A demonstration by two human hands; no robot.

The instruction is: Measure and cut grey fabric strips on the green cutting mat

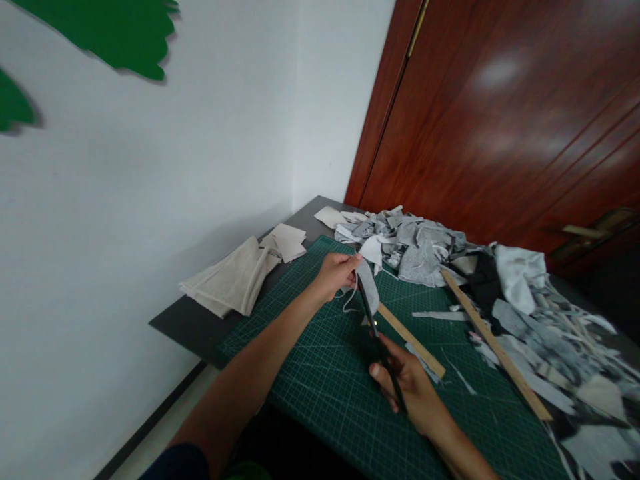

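Between the fingers of my left hand (339,275) is a small grey fabric strip (369,288), raised above the green cutting mat (320,360). A thin loose strand dangles beside it. My right hand (404,380) is closed round the handles of dark scissors (371,317). Their blades point away from me and lie against the edge of the strip; whether they are apart I cannot tell. Under the scissors, a wooden ruler (413,340) rests on the mat with a scrap of light fabric along its side.
Folded cream cloth (233,277) and smaller cream pieces (286,241) lie at the left table edge. Heaped grey fabric scraps (420,243) line the back and right side. A second wooden ruler (495,343) lies beside them. A white wall and brown door (500,133) stand behind.
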